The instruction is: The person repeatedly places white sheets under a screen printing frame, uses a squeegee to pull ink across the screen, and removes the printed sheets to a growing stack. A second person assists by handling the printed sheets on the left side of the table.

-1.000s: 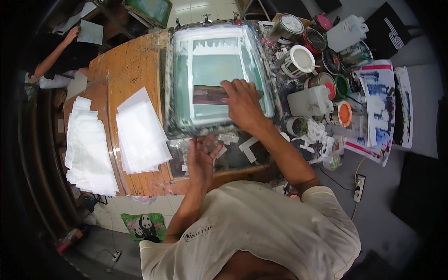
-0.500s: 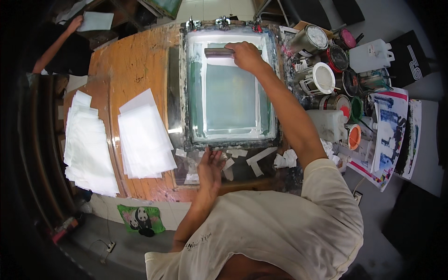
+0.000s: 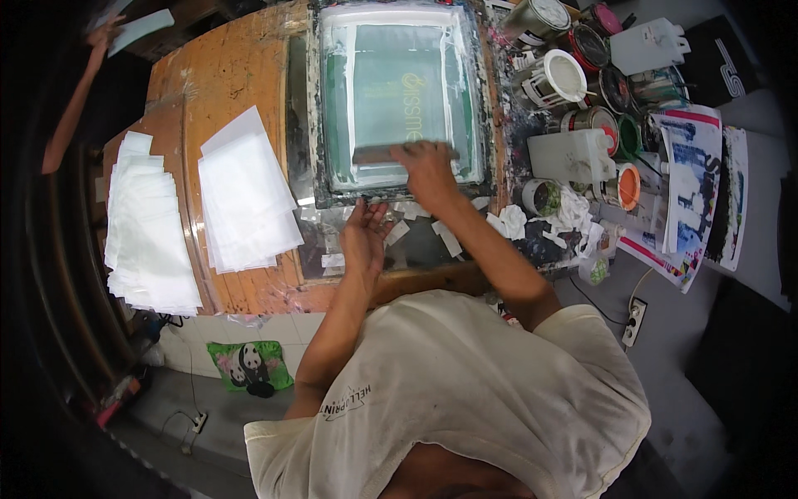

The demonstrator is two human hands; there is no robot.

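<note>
"What's the room like?"
"A worn, stained wooden counter stands in the middle; pale tiles show past its near edge."
"And the floor?"
"Grey on the right (a black flat panel is there, lying or leaning, I can't tell)."
"The left?"
"Dark brown shelving, deep in shadow; the counter is more brightly lit."

The desk is topped with orange-brown wood, scuffed and spotted with paint. Whitish sheets are laid on its left part in two stacks: the outer stack is fanned, the inner stack is loosely squared. Right of these, a dark-rimmed frame is carried, with pale scraps strewn just in front. The right end is crowded with cans, jugs and crumpled paper.
</note>
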